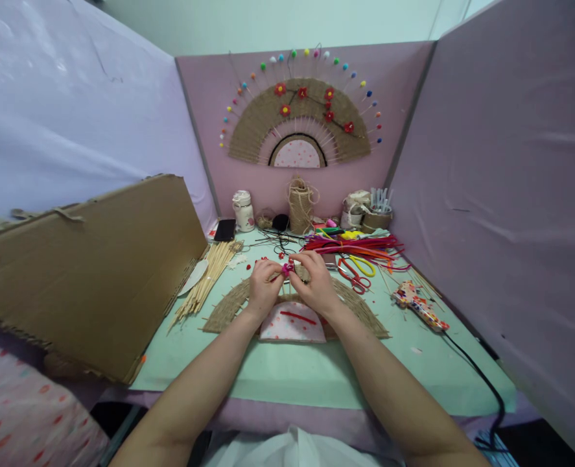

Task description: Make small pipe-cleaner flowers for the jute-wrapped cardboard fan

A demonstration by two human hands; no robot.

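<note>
Jute covered the fan point(223, 308); left hand point(262, 287) and right hand point(317, 283) pinched a pink flower point(286, 268) above it, seemingly none attached yet; pipe cleaners point(360, 246) at 2 o'clock.

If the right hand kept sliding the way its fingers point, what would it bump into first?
The right hand points left, at the little pink piece it pinches with the left hand. So it would press that piece first, then likely the left hand's fingertips, though depth is unclear.
</note>
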